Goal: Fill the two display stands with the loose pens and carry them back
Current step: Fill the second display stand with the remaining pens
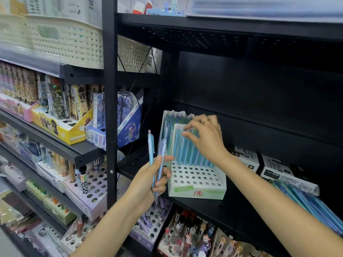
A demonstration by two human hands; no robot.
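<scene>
Left hand [156, 175] grips two slim pens [157, 162]; right hand [206, 138] fingers spread on perforated stand's [194, 175] pens

Bare forearms; a gold ring [206, 121] on the right hand [206, 138].

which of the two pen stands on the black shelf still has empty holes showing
The front stand, the one with the green label and red price mark: its front rows of holes are bare. The stand behind it shows only packed blue pens; its holes are hidden.

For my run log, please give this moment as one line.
left hand: holds two blue pens | right hand: touches pens in white perforated stand | front holes empty
</scene>
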